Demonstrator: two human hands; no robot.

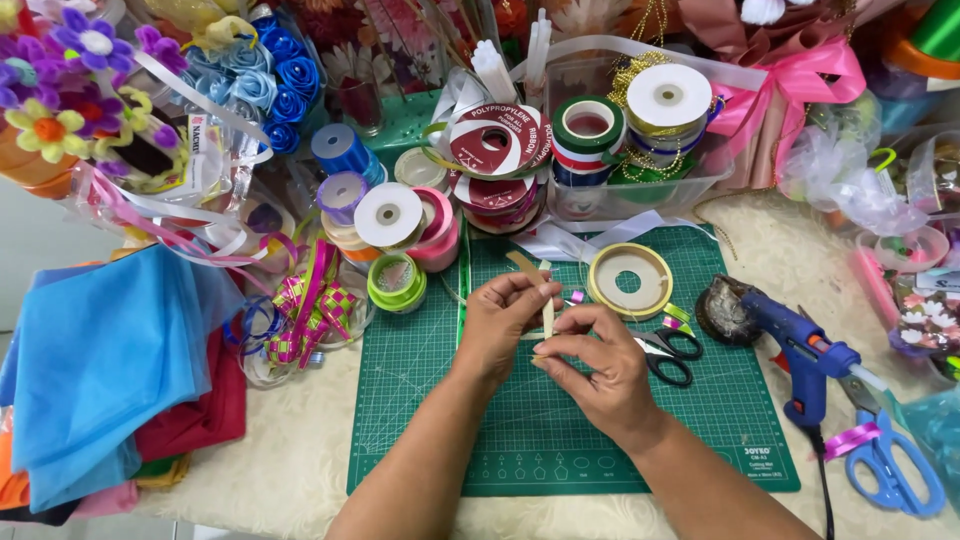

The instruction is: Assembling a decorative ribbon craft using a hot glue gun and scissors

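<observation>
Both hands low-center over the green cutting mat (520, 440), pinching one pale cream ribbon strip (546, 300) between them: left hand (500, 320) closed on the upper stretch with thumb and fingertips, right hand (590, 360) nipping the lower end just below, fingers curled in tight. Strip standing roughly upright between the two grips, its top end bending off up-left above the left knuckles. Just right of the hands, a near-empty gold ribbon spool (629, 281) flat on the mat, and black-handled scissors (668, 355) almost touching the right hand. Decent bare mat toward the near edge and on the left side; far edge jammed up against a heap of ribbon rolls (420, 215) and a clear plastic tub (640, 170) stuffed with more. Off the mat to the right, a blue glue gun (800, 345) and blue-handled scissors (890, 470), well apart from the hands. Blue fabric (100, 360) piled far left, paper flowers (70, 70) top left. Hard to tell how long the strip really is, lower part buried under the fingers. Small shiny scraps by the right knuckles too tiny to make out. Forearms cut off at the bottom frame edge.
</observation>
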